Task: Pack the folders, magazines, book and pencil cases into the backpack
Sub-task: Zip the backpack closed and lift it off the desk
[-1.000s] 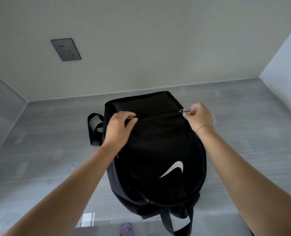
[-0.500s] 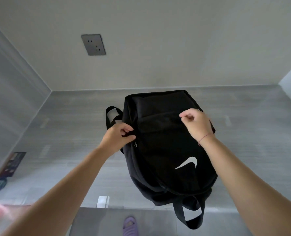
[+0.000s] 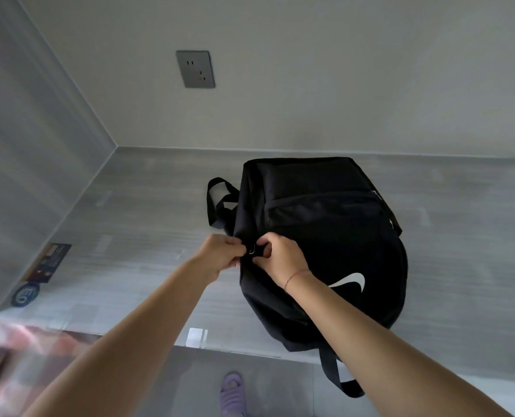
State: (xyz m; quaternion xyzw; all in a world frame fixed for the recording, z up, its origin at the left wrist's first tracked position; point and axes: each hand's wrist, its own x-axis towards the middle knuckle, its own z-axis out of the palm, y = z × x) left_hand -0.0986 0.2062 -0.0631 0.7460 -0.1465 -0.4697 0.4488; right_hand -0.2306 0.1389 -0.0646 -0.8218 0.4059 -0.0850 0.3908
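Observation:
A black backpack (image 3: 325,230) with a white swoosh lies flat on the grey table (image 3: 147,212), its front face up and its top end toward me. My left hand (image 3: 220,255) pinches the fabric at the bag's left edge. My right hand (image 3: 280,258) is right beside it, fingers closed on a small zipper pull (image 3: 252,251) at that same edge. A shoulder strap loop (image 3: 218,203) sticks out on the bag's left, and another strap (image 3: 337,374) hangs over the table's front edge. No folders, magazines, book or pencil cases are visible.
A wall socket (image 3: 195,69) is on the back wall. Printed cards (image 3: 50,263) and a round blue sticker (image 3: 25,294) lie at the table's left edge. Blurred pink cloth (image 3: 6,350) fills the lower left. A purple slipper (image 3: 233,392) shows on the floor below.
My right hand has moved from the bag's right side across to its left edge and closed on the zipper pull beside my left hand. The view has swung left.

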